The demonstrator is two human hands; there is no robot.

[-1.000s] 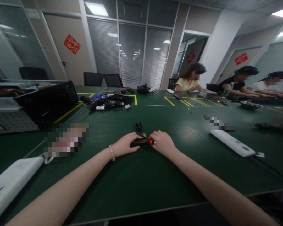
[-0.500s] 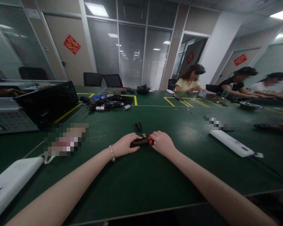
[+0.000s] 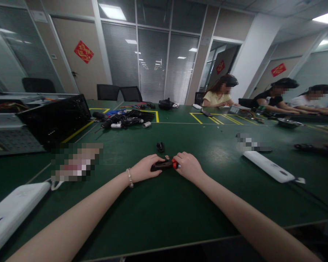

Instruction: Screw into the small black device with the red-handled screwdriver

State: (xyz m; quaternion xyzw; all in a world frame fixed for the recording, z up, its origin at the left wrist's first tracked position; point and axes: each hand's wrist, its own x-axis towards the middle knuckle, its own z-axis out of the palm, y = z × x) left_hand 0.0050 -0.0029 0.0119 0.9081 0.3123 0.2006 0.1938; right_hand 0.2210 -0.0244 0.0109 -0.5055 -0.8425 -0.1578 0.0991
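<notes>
Low over the green table point(image 3: 164, 211), my left hand point(image 3: 145, 168) grips a dark, elongated black object point(image 3: 165, 166) between thumb and fingers. My right hand point(image 3: 190, 165) is closed around a small red-and-black piece point(image 3: 175, 163) at the right end of that object. Its exact kind is hidden by the fingers, and I cannot tell whether the two are joined. Just beyond the hands lie a coiled black cable point(image 3: 160, 147) and a tiny pale bit point(image 3: 167, 157).
An opened computer case point(image 3: 54, 120) stands at left. Behind the hands lies a pile of black cables and parts point(image 3: 128, 118), including a drill-like tool. White power banks point(image 3: 268, 166) lie at both sides. Several people point(image 3: 220, 94) sit at the far right.
Almost nothing differs. Both hands keep the same grip and place; the view has shifted only very slightly.
</notes>
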